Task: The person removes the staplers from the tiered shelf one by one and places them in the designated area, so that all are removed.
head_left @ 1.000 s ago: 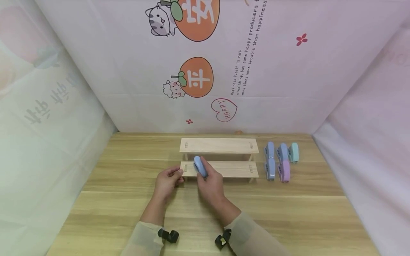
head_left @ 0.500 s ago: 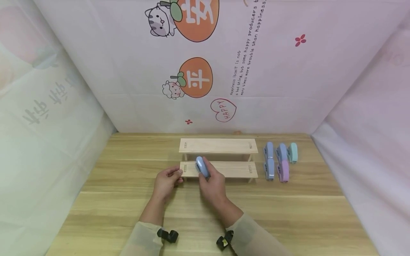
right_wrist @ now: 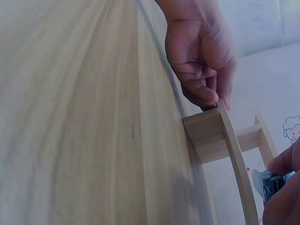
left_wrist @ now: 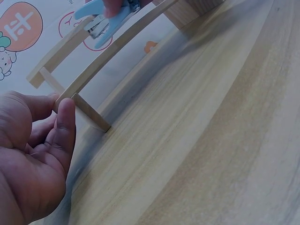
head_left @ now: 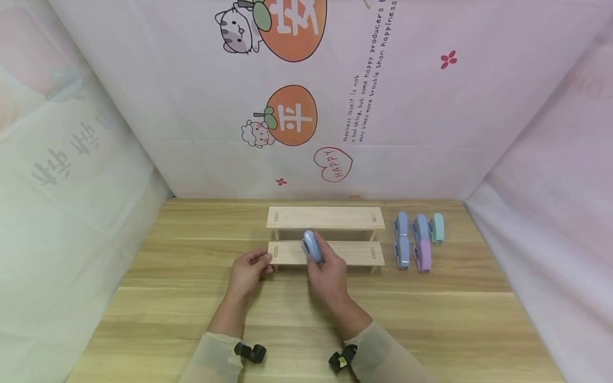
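Note:
My left hand (head_left: 246, 274) pinches the left end of the front wooden shelf board (head_left: 351, 253). In the left wrist view its thumb and fingers (left_wrist: 65, 122) lie on either side of that board end. A light blue mini stapler (head_left: 313, 246) is held in my right hand (head_left: 331, 276), tilted, over the left-middle part of the front board. The left wrist view shows the metal part of this stapler (left_wrist: 99, 27) between its blue halves. Seen from the right wrist, the stapler's end (right_wrist: 267, 183) sticks out from the fingers beside the board.
Behind the front board stands a raised back board (head_left: 325, 217), also on legs. To the right on the table (head_left: 431, 330) lie blue staplers (head_left: 403, 252), a purple stapler (head_left: 423, 256) and a green stapler (head_left: 437, 229). A printed cloth wall (head_left: 407, 170) closes off the back.
My right hand has slid to the right along the front board with the blue stapler. The left hand stays at the board's left end.

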Tool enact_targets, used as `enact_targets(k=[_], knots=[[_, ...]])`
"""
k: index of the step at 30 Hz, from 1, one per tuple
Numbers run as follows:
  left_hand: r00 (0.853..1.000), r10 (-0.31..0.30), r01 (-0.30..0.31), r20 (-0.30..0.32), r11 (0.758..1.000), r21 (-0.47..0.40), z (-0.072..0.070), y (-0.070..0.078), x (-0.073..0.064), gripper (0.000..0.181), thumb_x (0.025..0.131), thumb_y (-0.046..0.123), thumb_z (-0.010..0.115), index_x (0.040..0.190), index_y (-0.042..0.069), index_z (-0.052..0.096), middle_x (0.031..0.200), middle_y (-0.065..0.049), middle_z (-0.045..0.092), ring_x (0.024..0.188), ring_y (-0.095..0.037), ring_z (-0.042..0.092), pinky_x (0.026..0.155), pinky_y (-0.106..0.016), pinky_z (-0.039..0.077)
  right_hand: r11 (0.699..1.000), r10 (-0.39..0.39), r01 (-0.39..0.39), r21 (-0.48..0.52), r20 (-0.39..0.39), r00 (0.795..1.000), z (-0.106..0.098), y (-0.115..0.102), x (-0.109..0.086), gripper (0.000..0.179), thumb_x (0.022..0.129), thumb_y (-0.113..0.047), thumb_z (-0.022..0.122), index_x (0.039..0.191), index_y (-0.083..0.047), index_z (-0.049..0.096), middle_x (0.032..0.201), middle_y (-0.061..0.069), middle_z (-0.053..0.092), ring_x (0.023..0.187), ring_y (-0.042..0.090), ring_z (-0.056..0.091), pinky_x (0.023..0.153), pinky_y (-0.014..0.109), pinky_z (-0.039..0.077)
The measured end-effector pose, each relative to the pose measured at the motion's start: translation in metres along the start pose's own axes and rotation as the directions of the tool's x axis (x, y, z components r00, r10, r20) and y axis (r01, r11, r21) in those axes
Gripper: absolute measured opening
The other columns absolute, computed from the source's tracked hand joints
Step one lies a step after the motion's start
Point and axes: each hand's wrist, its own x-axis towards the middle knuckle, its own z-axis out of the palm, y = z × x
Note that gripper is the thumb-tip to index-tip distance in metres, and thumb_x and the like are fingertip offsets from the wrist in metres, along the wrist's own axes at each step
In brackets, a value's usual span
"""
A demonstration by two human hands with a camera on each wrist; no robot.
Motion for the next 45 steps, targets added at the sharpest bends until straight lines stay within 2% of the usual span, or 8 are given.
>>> enact_targets(k=[12,18,27,38,45], knots=[[1.0,0.0,0.0,0.011,1.0,-0.006,0.001,0.003,-0.004,0.039,0.1,0.017,0.073,0.133,-0.002,0.064,0.122,-0.018,0.068,0.099,-0.029,0.071,0.086,-0.03,0.064,1.0,-0.004,0.002,-0.03,-0.039,0.999,-0.016,0.003,0.001,0.062,0.091,0.004,0.069,0.149,-0.014,0.057,0.143,0.018,0.06,0.132,0.035,0.057,0.107,0.048,0.05],[1.0,0.005,-0.005,0.008,1.0,0.0,0.001,0.005,-0.005,0.039,0.1,0.017,0.072,0.132,-0.002,0.064,0.12,-0.018,0.069,0.096,-0.028,0.071,0.085,-0.03,0.064,0.999,-0.006,0.005,-0.033,-0.051,0.999,-0.023,0.006,0.001,0.061,0.091,0.005,0.069,0.149,-0.011,0.057,0.143,0.019,0.06,0.131,0.037,0.057,0.107,0.048,0.05],[1.0,0.0,0.0,0.0,1.0,-0.002,0.002,0.005,-0.004,0.037,0.1,0.015,0.072,0.132,-0.002,0.065,0.116,-0.017,0.07,0.094,-0.027,0.072,0.084,-0.031,0.065,0.999,0.036,-0.038,-0.029,-0.073,0.997,-0.036,0.011,0.002,0.062,0.091,0.003,0.069,0.149,-0.013,0.056,0.144,0.014,0.06,0.133,0.033,0.057,0.11,0.044,0.047],[1.0,-0.003,0.003,0.004,1.0,-0.009,0.002,0.005,-0.004,0.037,0.099,0.015,0.072,0.132,-0.002,0.065,0.116,-0.018,0.07,0.094,-0.026,0.072,0.085,-0.031,0.065,0.995,0.017,-0.028,-0.093,-0.116,0.993,-0.052,0.016,0.004,0.06,0.09,0.003,0.071,0.147,-0.014,0.059,0.14,0.017,0.063,0.129,0.037,0.06,0.108,0.047,0.05],[1.0,-0.002,0.003,0.01,1.0,-0.023,0.001,0.003,-0.003,0.038,0.099,0.015,0.073,0.132,-0.002,0.065,0.117,-0.018,0.069,0.094,-0.025,0.071,0.085,-0.03,0.064,0.994,0.055,-0.066,-0.082,-0.126,0.991,-0.061,0.021,0.004,0.061,0.091,0.001,0.072,0.148,-0.016,0.058,0.144,0.012,0.061,0.132,0.035,0.058,0.11,0.048,0.049]])
